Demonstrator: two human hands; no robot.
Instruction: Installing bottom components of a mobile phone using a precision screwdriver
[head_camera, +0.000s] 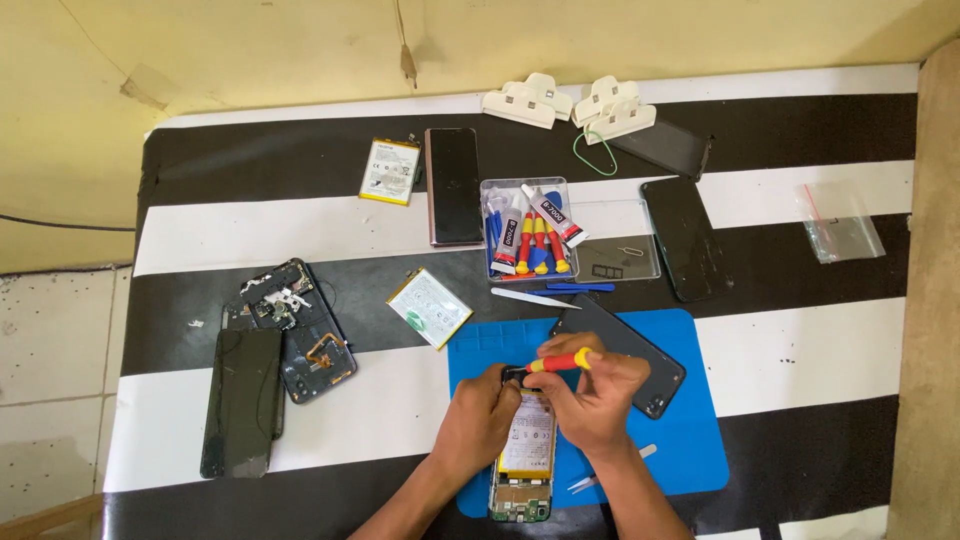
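An opened phone (524, 455) with its battery showing lies on a blue work mat (690, 440). My left hand (478, 420) grips the phone's upper left side. My right hand (595, 395) holds a red and yellow screwdriver (560, 363), whose tip touches the phone's top edge. A dark back cover (640, 355) lies on the mat just right of my hands. Tweezers (610, 472) poke out from under my right forearm.
On the black and white striped table: a clear box (528, 232) of tools and glue tubes, its lid (620, 245), two loose batteries (390, 171) (430, 308), dark phones (455, 186) (690, 240), a dismantled phone (300, 330), a screen (242, 400), white clamps (570, 102), a plastic bag (842, 222).
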